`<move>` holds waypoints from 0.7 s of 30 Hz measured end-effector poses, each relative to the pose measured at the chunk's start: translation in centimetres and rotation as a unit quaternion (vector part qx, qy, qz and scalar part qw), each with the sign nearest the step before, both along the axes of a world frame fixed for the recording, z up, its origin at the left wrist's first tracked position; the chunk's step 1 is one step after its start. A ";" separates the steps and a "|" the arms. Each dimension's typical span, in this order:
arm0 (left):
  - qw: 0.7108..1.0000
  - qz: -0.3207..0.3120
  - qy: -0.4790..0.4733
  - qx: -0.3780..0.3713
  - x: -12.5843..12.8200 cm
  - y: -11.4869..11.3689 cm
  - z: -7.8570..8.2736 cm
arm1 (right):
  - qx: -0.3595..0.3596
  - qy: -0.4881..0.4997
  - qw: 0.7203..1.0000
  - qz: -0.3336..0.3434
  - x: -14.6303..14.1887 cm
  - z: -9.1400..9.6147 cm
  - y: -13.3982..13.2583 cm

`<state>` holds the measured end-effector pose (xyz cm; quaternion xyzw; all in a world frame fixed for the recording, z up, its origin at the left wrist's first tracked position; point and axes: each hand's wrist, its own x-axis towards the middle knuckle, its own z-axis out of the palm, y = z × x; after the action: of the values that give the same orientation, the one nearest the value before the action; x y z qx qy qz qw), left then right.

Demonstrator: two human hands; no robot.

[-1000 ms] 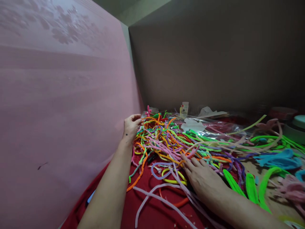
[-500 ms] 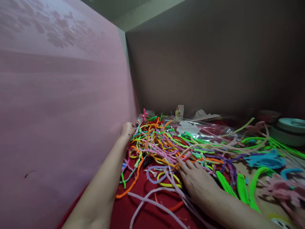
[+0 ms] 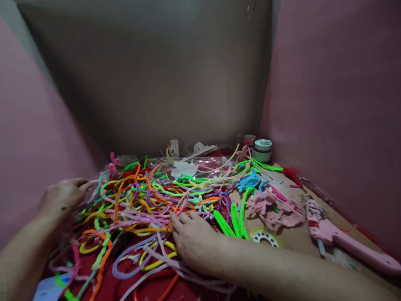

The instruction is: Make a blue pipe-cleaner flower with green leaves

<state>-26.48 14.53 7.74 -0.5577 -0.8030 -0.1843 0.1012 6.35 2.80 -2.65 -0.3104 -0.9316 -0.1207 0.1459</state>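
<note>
A tangled heap of many-coloured pipe cleaners (image 3: 147, 196) spreads over a red cloth (image 3: 125, 269). At its left edge, my left hand (image 3: 64, 196) is closed in a pinch, and a pale pink pipe cleaner (image 3: 93, 182) shows at the fingertips. My right hand (image 3: 196, 240) lies palm down on the front of the heap, its fingers slightly apart and touching pink and orange strands. Beside its fingers lie bright green folded pipe cleaners (image 3: 233, 219). Lilac strands (image 3: 128, 255) loop out in front, next to a yellow loop (image 3: 147, 261).
To the right, a pink glue gun (image 3: 351, 244) rests on a brown board (image 3: 294, 238), near pink fuzzy flowers (image 3: 272, 207) and a tape roll (image 3: 266, 237). Behind stand a lidded jar (image 3: 262, 149) and clear plastic wrapping (image 3: 209, 164). Pink walls (image 3: 338, 83) close in both sides.
The view has swung right, bringing the glue gun and right wall into sight. My left hand stays pinched at the heap's left edge; my right hand still rests on the strands.
</note>
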 end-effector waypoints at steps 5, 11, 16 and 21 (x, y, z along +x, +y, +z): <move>0.996 -0.021 0.077 -0.041 2.4 -1.0 1.3 | -0.009 0.003 1.000 0.001 0.0 0.3 -0.2; 0.911 -0.351 -0.167 -0.137 12.1 -5.5 0.3 | 0.012 0.019 1.000 -0.015 1.0 1.5 -1.2; 0.893 -0.423 0.016 -0.156 17.2 -7.0 -3.4 | 0.010 0.019 0.999 -0.027 2.3 1.9 -2.8; 0.889 -0.441 0.050 -0.109 17.7 -6.8 -4.5 | 0.028 0.037 0.998 -0.037 3.8 0.9 -3.4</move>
<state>-8.78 7.73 3.20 -0.8706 -0.4830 -0.0934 -0.0116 10.14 -0.63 -1.72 -0.3444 -0.9097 -0.1409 0.1842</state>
